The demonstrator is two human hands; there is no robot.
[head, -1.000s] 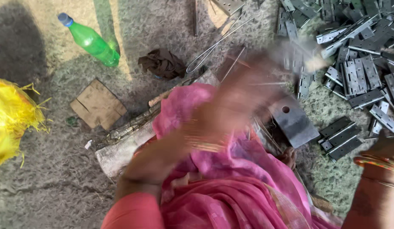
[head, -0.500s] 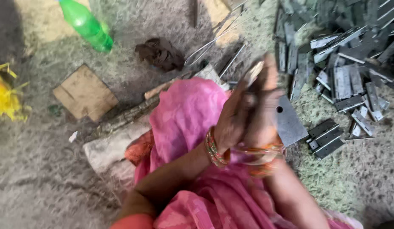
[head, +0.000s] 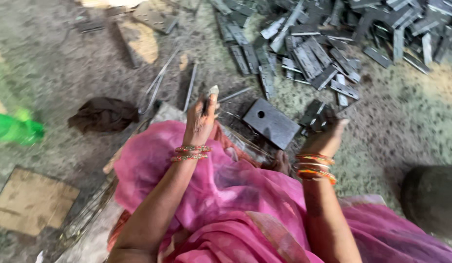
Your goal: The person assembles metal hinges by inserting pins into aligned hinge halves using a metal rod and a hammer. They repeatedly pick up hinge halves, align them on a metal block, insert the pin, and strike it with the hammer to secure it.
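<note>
Pink cloth fills the lower frame, draped over the person's lap. Beyond it, top of view, a big heap of grey metal hinge pieces spread on the ground. Just past the cloth's far edge lies a dark metal block w/ one hole, flat, tilted. Left of the cloth: brown rag, green bottle further left, cardboard square nearer. Thin rods beyond the rag. Left hand is up over the cloth's far edge, fingers closed on a small pale piece. Right hand is right of the block, at a few hinge pieces; fingers blurred, can't tell.
</note>
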